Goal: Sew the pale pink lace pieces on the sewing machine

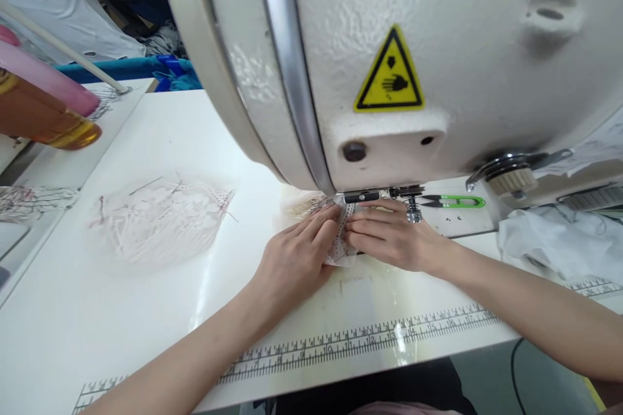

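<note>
A small piece of sheer lace fabric [339, 248] lies under the head of a sewing machine [311, 78], with a band of white openwork trim running through it. My left hand [302, 246] grips the lace from the left, fingers together and pointing toward the needle area. From the other side my right hand [389, 233] holds the lace edge, its fingertips on the trim and its upper fingers close to the presser parts. The needle itself is hidden behind the machine head. Green-handled thread snips [457, 201] lie just beyond my right hand.
A loose pile of pale lace [165, 217] rests on the white table [228, 272] at left. White cloth [559, 240] lies at right. A printed ruler [350, 345] runs along the front edge. Bottles [48, 117] stand at far left, and a person in white [53, 0] is behind.
</note>
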`<move>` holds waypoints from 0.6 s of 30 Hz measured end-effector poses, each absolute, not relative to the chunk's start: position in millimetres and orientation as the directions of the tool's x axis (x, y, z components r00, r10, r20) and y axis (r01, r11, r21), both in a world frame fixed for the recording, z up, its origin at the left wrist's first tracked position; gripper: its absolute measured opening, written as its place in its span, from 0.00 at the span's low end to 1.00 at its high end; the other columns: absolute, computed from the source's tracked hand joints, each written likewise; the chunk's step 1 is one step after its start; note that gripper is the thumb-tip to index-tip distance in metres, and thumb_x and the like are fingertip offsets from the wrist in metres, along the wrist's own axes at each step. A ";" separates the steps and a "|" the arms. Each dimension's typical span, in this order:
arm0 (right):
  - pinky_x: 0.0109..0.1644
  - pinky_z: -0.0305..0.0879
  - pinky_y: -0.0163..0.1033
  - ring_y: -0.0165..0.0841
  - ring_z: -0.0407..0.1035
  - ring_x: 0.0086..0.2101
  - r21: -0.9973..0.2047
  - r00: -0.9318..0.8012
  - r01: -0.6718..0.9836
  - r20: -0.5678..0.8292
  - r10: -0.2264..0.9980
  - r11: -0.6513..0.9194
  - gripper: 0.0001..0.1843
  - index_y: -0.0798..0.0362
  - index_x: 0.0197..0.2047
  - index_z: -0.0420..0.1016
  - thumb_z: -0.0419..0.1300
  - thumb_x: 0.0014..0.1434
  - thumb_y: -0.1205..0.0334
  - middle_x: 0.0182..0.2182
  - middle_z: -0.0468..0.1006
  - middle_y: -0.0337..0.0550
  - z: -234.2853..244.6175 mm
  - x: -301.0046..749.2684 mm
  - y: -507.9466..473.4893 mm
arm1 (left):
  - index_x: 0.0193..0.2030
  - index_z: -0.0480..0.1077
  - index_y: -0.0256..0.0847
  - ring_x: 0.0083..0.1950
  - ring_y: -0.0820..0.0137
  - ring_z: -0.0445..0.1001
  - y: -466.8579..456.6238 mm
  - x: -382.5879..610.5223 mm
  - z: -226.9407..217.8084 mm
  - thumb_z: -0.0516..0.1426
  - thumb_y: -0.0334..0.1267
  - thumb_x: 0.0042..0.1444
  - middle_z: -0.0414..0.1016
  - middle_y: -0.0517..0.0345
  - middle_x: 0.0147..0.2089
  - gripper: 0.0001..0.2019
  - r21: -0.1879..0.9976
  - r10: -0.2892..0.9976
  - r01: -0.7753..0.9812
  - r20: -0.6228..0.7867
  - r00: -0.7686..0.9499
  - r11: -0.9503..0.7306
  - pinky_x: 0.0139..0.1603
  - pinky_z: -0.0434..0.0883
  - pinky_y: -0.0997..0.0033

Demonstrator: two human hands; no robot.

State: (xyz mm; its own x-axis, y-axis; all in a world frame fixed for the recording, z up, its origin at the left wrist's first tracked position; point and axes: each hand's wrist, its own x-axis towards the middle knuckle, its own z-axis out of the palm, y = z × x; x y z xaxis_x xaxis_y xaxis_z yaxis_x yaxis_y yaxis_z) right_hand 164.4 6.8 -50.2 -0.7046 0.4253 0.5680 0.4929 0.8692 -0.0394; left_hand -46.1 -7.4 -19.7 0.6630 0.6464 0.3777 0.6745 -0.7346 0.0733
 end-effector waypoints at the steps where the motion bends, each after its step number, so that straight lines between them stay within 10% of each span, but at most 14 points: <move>1: 0.45 0.67 0.37 0.27 0.70 0.38 -0.036 -0.704 0.500 0.565 0.430 0.865 0.12 0.49 0.37 0.74 0.52 0.62 0.74 0.36 0.78 0.34 -50.1 164.5 6.8 | 0.41 0.67 0.35 0.53 0.60 0.76 -7.2 -46.0 -19.6 0.52 0.24 0.50 0.74 0.44 0.55 0.11 0.068 0.645 0.675 0.380 0.663 -0.734 0.48 0.78 0.65; 18: 0.35 0.62 0.37 0.28 0.70 0.40 0.083 -0.672 0.644 0.536 0.511 0.761 0.20 0.49 0.41 0.74 0.45 0.64 0.77 0.39 0.79 0.34 -38.2 171.0 3.0 | 0.56 0.68 0.28 0.59 0.57 0.71 -6.8 -42.9 -18.2 0.50 0.28 0.56 0.71 0.44 0.58 0.21 -0.024 0.615 0.670 0.374 0.694 -0.742 0.56 0.74 0.59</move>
